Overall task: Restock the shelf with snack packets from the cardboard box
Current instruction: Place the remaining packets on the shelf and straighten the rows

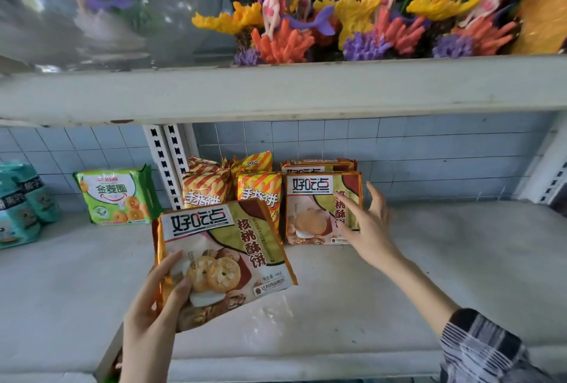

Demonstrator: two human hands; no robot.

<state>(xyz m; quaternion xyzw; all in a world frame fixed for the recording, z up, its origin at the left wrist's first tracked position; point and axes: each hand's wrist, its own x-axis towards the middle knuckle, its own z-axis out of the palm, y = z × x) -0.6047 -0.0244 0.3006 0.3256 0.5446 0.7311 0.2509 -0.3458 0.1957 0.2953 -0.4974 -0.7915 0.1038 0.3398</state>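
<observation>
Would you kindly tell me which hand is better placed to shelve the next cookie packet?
Left, probably. The left hand grips a cookie packet above the shelf; the right hand is open, its fingers at the standing packet, holding nothing.

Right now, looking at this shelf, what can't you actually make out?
Head view: cardboard box, cut off by the bottom edge and left hand; contents unseen.
The rear packet, mostly hidden behind the standing biscuit packet.
The top-left shelf items, blurred behind shiny plastic.
The teal packets, cut by the left edge.
</observation>
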